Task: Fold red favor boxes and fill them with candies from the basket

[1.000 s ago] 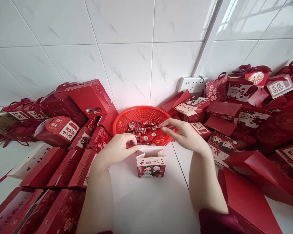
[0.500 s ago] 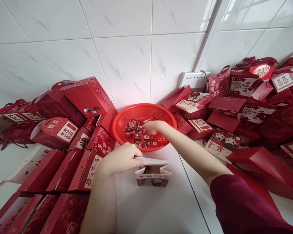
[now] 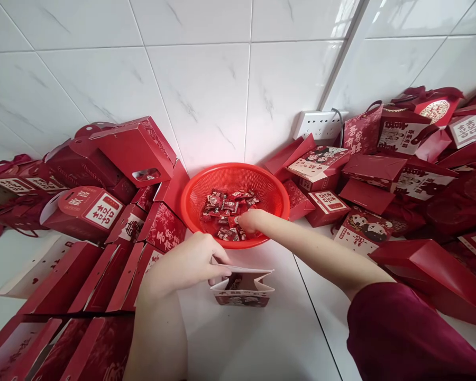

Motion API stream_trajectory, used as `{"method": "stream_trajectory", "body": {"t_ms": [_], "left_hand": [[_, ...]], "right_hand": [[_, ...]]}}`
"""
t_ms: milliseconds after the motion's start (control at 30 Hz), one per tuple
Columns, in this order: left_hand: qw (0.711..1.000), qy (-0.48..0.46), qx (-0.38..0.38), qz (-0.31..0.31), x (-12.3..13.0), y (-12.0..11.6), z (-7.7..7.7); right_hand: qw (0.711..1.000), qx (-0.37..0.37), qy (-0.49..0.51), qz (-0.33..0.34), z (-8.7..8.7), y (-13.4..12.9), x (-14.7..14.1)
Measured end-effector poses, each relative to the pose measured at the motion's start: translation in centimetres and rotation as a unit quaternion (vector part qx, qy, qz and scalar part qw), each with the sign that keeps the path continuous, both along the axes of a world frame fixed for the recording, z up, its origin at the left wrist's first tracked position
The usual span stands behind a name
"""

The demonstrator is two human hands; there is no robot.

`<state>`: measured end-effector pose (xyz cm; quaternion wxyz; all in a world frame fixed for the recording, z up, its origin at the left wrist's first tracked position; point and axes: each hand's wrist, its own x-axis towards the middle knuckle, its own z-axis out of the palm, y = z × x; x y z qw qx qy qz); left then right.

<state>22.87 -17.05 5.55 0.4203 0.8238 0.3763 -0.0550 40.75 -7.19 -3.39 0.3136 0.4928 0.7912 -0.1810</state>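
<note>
Reads 囍 on the square white label (image 3: 103, 210) of the dark-red arched-top cardboard box (image 3: 69, 217), and again on the small red cardboard box (image 3: 327, 206); 吾家有囍 on the upright red paper bag (image 3: 363, 129). Too foreshortened on the small open white-and-red paper bag (image 3: 241, 299).

A: Right arm (image 3: 321, 254), clothing?
B: One sleeve (image 3: 404, 328). Dark wine-red, leaning purple where light catches it. Roomy cut, ends about the elbow.
A: Cloth?
B: Smooth face, soft sheen, shallow folds. Plain hem, curving round the arm.
A: Below the hem?
B: Bare, down to the right hand (image 3: 249, 221); its fingertips hidden.
A: Left arm (image 3: 158, 323)?
B: Bare as far as seen. Left hand (image 3: 200, 258) bare too, slim-fingered; nails too small to make out.
</note>
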Motion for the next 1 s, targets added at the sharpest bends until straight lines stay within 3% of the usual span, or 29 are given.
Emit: {"method": "stream_trajectory", "body": {"t_ms": [200, 333, 467, 533, 700, 900, 1000], "left_hand": [[0.999, -0.015, 0.032, 0.016, 0.0, -0.2, -0.1], [1.000, -0.008, 0.024, 0.016, -0.1, -0.2, 0.1], [0.997, -0.011, 0.046, 0.068, -0.1, -0.2, 0.1], [0.995, -0.015, 0.050, 0.088, -0.1, -0.2, 0.1], [0.993, -0.016, 0.077, 0.091, 0.1, -0.2, 0.0], [0.960, -0.121, 0.144, 0.209, 1.8, 0.3, 0.0], [0.935, -0.227, 0.112, 0.250, 2.5, 0.6, -0.4]], "right_hand": [[0.993, -0.022, 0.112, -0.002, 1.0, 1.5, 2.2], [0.964, 0.096, 0.242, -0.051, 1.9, 0.4, 4.0], [0.911, 0.200, 0.348, -0.096, 3.1, -3.1, 5.1], [0.868, 0.229, 0.424, -0.122, 3.7, -5.0, 5.6], [0.706, 0.252, 0.622, -0.226, 4.5, -8.4, 6.7], [0.519, 0.054, 0.809, -0.271, 3.5, -9.1, 6.0], [0.477, 0.016, 0.833, -0.278, 3.6, -9.4, 4.8]]}}
